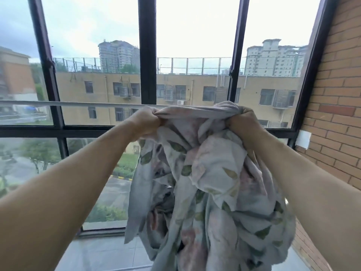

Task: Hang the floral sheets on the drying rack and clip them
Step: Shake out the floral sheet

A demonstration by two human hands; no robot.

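A floral sheet point(211, 182), pale with green leaves and pink blooms, hangs bunched in front of me. My left hand point(145, 122) grips its upper edge at the left. My right hand point(243, 121) grips the same edge at the right. The edge between my fists is stretched level with the white rail of the drying rack point(78, 104), which runs across the window. The rail's right part is hidden behind the sheet and my hands. I cannot tell whether the cloth lies over the rail. No clips are in view.
A dark-framed window point(147, 61) fills the wall ahead. A brick wall point(336, 106) stands close on the right, with a small white box point(303, 139) on it. A grey tiled floor point(101, 253) lies below.
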